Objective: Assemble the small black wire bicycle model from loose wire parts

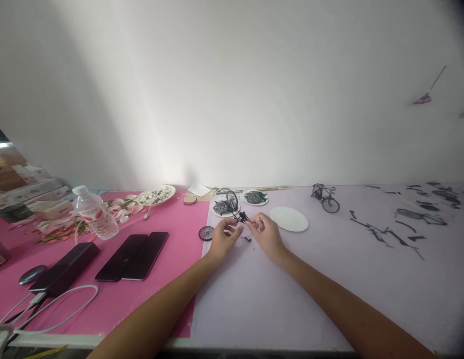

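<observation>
My left hand and my right hand both pinch a partly assembled black model bicycle a little above the table. One spoked wheel stands up at its far left; whether it is joined to the frame I cannot tell. Beside my left fingers, a loose black wheel lies on the table. A small black part rests between the hands. Behind them are a white plate of black wheels and a second plate of dark small parts.
A bare white plate lies right of my hands. Farther right stands an assembled model bicycle, with printed bicycle-part pictures on the sheet. Two phones, a plastic bottle, a power bank and cables lie left. A wall rises behind.
</observation>
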Demonstrator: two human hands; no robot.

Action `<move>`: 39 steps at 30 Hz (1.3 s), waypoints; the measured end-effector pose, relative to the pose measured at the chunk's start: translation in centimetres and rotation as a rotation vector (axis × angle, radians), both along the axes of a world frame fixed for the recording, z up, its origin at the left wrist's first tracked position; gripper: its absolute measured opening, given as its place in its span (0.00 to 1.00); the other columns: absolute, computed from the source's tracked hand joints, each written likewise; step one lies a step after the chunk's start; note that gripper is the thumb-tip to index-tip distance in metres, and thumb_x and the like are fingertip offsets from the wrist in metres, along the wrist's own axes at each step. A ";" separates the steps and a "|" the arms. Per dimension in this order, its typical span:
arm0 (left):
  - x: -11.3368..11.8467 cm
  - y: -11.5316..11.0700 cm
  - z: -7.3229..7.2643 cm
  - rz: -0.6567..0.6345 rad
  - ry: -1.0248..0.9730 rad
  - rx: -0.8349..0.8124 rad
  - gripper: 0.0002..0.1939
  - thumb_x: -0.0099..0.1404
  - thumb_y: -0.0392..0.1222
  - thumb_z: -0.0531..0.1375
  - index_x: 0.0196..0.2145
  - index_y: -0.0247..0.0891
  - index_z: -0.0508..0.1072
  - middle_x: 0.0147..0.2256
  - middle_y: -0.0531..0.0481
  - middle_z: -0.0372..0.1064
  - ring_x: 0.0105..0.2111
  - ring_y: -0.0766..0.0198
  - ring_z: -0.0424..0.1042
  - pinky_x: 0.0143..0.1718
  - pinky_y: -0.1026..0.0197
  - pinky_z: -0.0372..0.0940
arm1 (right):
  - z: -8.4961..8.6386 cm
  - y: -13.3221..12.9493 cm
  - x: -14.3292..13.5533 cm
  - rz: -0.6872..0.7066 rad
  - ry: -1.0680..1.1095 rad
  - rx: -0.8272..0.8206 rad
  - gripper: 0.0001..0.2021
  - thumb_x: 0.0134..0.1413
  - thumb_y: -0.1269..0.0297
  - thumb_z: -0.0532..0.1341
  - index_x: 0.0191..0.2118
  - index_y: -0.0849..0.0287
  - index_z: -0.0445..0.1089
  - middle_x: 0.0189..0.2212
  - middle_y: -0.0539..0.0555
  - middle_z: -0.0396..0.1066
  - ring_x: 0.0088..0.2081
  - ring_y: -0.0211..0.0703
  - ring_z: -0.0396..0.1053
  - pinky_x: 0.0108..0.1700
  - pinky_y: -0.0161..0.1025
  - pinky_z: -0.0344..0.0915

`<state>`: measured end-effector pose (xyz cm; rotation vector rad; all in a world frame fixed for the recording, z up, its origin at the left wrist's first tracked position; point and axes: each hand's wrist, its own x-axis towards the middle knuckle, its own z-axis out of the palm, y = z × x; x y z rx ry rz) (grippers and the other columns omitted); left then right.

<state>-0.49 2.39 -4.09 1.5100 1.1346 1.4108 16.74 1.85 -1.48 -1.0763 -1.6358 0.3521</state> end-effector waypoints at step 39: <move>-0.1 0.5 -0.2 -0.004 0.031 -0.072 0.25 0.63 0.63 0.62 0.36 0.34 0.75 0.34 0.45 0.76 0.33 0.62 0.72 0.33 0.63 0.64 | -1.3 0.2 -0.5 0.068 -0.177 0.094 0.14 0.62 0.66 0.60 0.27 0.54 0.54 0.25 0.47 0.58 0.30 0.41 0.63 0.33 0.37 0.59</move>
